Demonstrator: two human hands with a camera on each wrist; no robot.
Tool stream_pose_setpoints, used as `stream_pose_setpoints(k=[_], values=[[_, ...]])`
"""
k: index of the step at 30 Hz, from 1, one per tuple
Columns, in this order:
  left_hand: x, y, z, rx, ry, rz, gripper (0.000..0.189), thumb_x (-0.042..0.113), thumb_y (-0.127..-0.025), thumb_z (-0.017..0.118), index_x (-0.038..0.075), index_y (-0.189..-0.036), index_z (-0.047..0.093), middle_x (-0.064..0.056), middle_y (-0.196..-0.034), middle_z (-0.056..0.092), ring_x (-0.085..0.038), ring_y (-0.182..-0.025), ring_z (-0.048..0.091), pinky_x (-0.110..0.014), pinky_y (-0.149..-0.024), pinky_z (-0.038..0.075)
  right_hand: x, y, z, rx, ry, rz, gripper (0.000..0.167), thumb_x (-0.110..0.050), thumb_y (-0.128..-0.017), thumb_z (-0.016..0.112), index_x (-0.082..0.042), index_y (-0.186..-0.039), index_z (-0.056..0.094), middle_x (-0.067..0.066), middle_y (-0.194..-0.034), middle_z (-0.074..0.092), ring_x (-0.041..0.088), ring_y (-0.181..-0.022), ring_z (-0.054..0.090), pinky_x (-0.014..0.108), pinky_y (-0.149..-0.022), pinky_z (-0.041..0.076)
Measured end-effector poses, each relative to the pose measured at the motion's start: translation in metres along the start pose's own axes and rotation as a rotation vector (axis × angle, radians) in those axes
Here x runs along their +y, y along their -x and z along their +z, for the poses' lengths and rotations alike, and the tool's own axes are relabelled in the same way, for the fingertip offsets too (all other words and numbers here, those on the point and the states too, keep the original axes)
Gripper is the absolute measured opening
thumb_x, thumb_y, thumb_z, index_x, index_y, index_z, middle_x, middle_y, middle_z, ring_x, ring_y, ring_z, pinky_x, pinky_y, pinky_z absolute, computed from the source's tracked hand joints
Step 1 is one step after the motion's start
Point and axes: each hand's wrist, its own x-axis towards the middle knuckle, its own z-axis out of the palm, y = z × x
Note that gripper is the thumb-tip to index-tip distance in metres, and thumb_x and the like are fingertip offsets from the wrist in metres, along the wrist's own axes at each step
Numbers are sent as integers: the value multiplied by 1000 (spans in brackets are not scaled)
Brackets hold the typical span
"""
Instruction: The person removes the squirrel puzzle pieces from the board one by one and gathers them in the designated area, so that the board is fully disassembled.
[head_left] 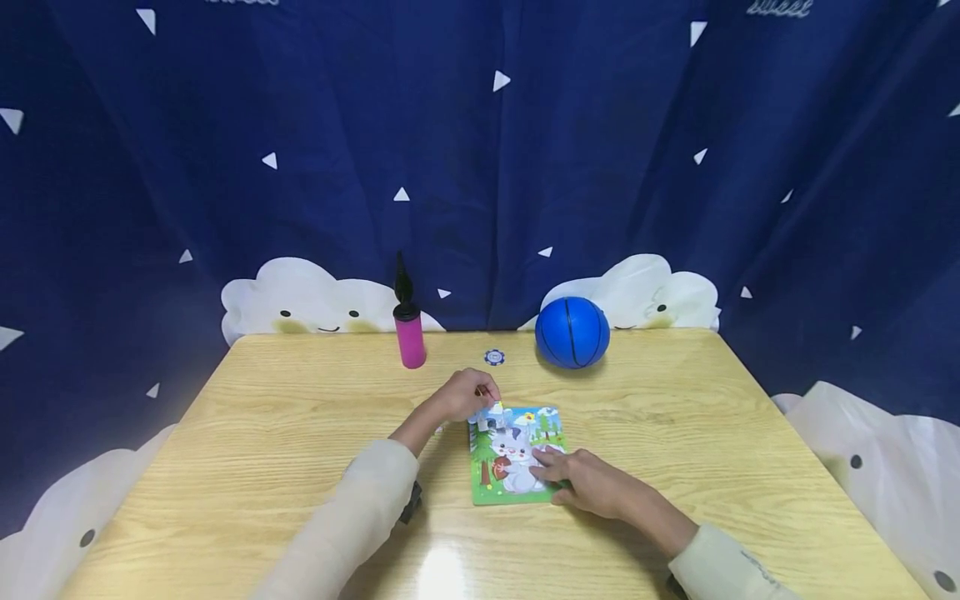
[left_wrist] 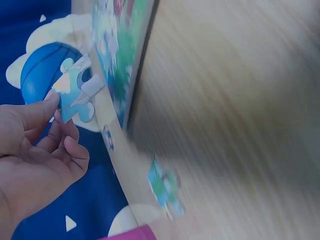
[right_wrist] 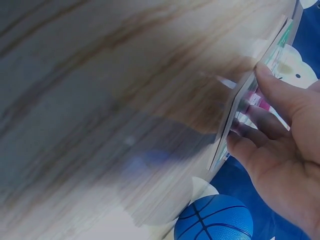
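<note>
My left hand (head_left: 467, 395) pinches a jigsaw piece (left_wrist: 74, 92) between thumb and forefinger; the piece is pale blue and white with a yellow patch. It is held over the upper left corner of a jigsaw puzzle board (head_left: 517, 497) that pictures a grey-white animal holding a brown nut. My right hand (head_left: 588, 482) rests on the board's right side, fingers extended across the picture and thumb (right_wrist: 272, 82) at the edge. Another jigsaw piece (left_wrist: 165, 187) lies loose on the table left of the board, mostly hidden by my left wrist in the head view.
Behind the board, a blue and white poker chip (head_left: 494, 357) lies on the wooden table (head_left: 300, 400). A blue ball (head_left: 572, 332) sits at the back right. A pink hand pump (head_left: 411, 340) with a black nozzle stands at the back left, before a dark blue curtain (head_left: 450, 125).
</note>
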Motion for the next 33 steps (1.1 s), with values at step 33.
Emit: stream_pose_setpoints(k=[33], values=[[-89,58,-80,-76,-73,-97,13,-2,-88,55,-5,-94,66,-12,-87,65,-15,-80,56,-29,-75,51,-1,0,-1,1,4,-3,49,-14,-83,70,-4,-129,57,19,-142,46,35,-129,47,50,-101,42]])
